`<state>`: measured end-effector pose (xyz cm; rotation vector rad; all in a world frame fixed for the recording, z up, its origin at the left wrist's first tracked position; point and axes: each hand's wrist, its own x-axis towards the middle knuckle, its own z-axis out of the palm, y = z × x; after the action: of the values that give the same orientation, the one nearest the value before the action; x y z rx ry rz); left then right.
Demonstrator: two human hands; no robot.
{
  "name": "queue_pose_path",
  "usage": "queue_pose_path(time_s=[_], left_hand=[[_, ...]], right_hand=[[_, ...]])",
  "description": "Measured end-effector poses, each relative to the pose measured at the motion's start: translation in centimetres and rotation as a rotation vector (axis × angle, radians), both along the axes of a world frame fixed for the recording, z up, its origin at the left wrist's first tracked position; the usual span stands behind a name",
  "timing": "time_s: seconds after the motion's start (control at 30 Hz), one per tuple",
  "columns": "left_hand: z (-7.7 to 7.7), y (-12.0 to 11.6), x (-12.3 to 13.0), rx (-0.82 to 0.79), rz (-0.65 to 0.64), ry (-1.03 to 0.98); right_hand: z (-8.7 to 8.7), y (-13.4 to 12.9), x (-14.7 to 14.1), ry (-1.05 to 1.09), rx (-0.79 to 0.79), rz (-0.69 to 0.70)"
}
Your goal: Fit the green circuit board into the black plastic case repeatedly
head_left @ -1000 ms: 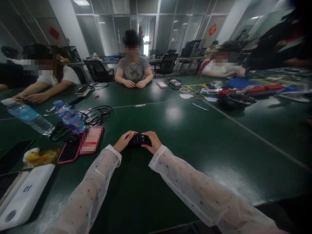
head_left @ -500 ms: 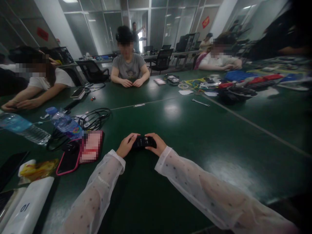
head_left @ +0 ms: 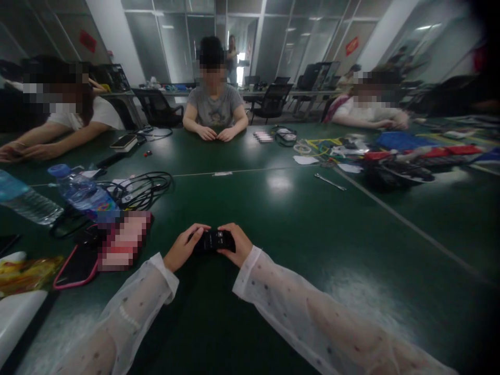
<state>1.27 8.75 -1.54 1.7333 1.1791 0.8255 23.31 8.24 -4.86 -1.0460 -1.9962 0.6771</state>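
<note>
A small black handheld device (head_left: 213, 241) with white marks on its dark face is held sideways between my two hands, low over the green table. My left hand (head_left: 185, 247) grips its left end, thumb along the top side. Its right end sits between the thumb and fingers of my right hand (head_left: 237, 244). The fingers behind the device are partly hidden, and its exact kind cannot be made out. Left of my left hand lie a phone with a pink-red edge (head_left: 78, 264) and a pink case-like item (head_left: 128, 237).
Two plastic bottles (head_left: 84, 194) lean at the left near coiled black cables (head_left: 150, 188). A yellow wrapper (head_left: 31, 273) and a white box (head_left: 21, 320) lie near left. A wrench (head_left: 330, 182) and a pile of cables and tools (head_left: 406, 156) are farther right. Several people sit around the table.
The camera view has shifted, so the bottles, phone and my hands appear farther left in the picture. Both hands keep the same hold on the device.
</note>
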Motion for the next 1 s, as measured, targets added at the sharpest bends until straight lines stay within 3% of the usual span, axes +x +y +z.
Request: queue_pose_path(time_s=[0.33, 0.67, 0.9, 1.0], left_hand=[[-1.3, 0.5, -0.8, -0.023, -0.105, -0.105], [-0.8, 0.2, -0.7, -0.030, -0.142, -0.204], [-2.0, 0.7, -0.8, 0.088, -0.093, -0.095], [-1.7, 0.6, -0.8, 0.047, -0.114, -0.077]], right_hand=[[-0.2, 0.2, -0.1, 0.091, -0.128, -0.055], [0.1, 0.2, -0.1, 0.208, -0.155, -0.056], [0.5, 0.7, 1.1, 0.295, 0.028, -0.233], [0.4, 1.5, 1.9, 0.306, 0.120, -0.343]])
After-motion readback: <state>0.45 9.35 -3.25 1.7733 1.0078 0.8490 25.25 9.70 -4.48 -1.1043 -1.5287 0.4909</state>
